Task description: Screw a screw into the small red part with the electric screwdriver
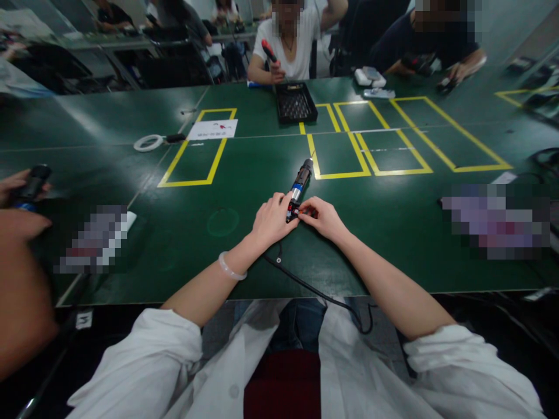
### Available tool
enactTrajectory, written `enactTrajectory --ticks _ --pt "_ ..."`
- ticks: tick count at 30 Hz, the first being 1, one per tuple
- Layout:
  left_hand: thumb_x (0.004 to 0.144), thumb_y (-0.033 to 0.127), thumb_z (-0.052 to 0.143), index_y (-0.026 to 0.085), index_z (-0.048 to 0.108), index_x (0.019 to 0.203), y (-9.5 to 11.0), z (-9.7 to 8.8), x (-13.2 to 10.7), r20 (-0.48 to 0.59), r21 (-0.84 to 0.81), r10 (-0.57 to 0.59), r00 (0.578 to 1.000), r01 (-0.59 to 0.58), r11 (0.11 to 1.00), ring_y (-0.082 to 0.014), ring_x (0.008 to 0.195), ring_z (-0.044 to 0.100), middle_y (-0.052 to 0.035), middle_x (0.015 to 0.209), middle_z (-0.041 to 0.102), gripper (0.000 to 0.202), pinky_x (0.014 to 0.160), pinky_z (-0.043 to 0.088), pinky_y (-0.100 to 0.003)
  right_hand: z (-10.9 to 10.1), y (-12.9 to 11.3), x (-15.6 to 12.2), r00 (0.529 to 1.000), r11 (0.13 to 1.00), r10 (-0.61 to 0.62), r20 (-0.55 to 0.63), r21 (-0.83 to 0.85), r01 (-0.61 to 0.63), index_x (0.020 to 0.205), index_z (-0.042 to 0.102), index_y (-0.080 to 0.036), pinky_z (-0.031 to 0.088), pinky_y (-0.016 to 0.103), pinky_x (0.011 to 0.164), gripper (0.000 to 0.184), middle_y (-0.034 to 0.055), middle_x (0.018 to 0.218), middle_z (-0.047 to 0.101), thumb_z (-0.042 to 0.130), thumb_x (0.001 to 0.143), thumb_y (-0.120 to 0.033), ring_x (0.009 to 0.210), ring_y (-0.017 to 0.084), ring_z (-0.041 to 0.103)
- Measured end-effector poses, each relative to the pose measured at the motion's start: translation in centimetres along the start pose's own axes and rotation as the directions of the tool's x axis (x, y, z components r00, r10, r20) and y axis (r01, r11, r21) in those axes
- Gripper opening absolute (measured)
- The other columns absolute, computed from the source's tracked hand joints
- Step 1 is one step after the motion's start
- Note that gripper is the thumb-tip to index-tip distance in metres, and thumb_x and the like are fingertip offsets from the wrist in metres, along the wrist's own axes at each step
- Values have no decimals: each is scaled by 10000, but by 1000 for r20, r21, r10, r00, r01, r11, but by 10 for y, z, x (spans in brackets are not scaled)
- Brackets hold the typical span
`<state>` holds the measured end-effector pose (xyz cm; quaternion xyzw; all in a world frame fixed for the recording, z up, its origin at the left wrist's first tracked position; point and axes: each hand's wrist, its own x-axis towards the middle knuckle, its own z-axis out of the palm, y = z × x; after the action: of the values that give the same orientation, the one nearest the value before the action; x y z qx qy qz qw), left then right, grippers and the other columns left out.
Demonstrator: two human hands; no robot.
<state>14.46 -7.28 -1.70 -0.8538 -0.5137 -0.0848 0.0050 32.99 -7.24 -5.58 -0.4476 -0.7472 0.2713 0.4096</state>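
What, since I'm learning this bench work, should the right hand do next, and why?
Perhaps make a gentle adjustment with the right hand at the near end of the tool: it is right at that spot, and the left hand holds the tool. Finer detail is too small to judge.

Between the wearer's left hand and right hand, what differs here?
The left hand holds the tool, while the right hand pinches at the tool's near end. A pale bracelet circles the left wrist; the right wrist is bare. Both are at the same tool.
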Motion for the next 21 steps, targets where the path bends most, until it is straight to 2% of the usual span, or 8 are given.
enactTrajectory --ticks 5,11,21 --pt "896 465 563 178 371 1467 0 0 0 2 -1 -1 1000 1 1000 -280 1076 568 -147 1284 500 667 866 469 -377 0 -3 1 1000 1000 -6 11 -5 6 874 599 -202 447 288 674 61 9 817 579 651 846 -217 669 144 539" --pt "894 516 570 173 383 1458 1 0 1 0 -1 -12 1000 12 1000 -289 1091 566 -155 1287 502 686 878 462 -379 -3 -6 1 1000 999 -21 21 -33 22 861 663 -202 447 292 682 69 30 838 602 620 886 -251 687 152 546" --pt "926 484 528 179 397 1447 2 1 1 -22 -17 -25 999 25 1000 -278 1080 561 -141 1257 512 618 872 464 -372 -3 -7 0 997 1000 -15 -71 -8 15 939 629 -194 446 294 683 85 38 893 639 576 895 -244 690 147 548"
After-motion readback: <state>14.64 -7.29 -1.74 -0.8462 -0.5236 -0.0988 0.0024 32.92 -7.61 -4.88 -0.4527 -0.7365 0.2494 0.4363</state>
